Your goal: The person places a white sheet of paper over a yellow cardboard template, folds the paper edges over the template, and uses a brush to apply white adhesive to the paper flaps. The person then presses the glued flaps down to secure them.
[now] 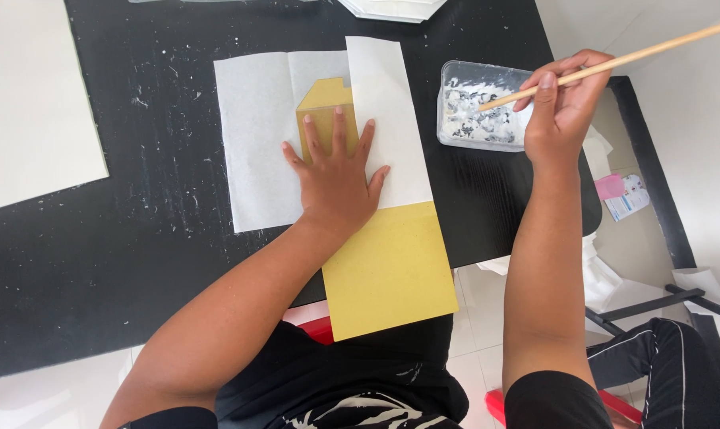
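Observation:
My left hand point(336, 179) lies flat, fingers spread, on a yellow card sheet point(388, 270) and the white paper strip point(385, 111) laid over it. A wider white paper point(253, 135) sits underneath on the black table point(98, 254). The yellow card's lower end hangs over the table's near edge. My right hand point(563, 103) grips a long wooden brush handle point(654, 49). Its tip dips into a clear plastic tray point(455, 79) of white paste with dark flecks.
A large off-white board point(26, 103) lies at the table's left. More white paper point(392, 8) sits at the far edge. Small pink and white packets point(622, 192) and crumpled paper point(606, 278) lie to the right. A red stool point(320, 327) shows below.

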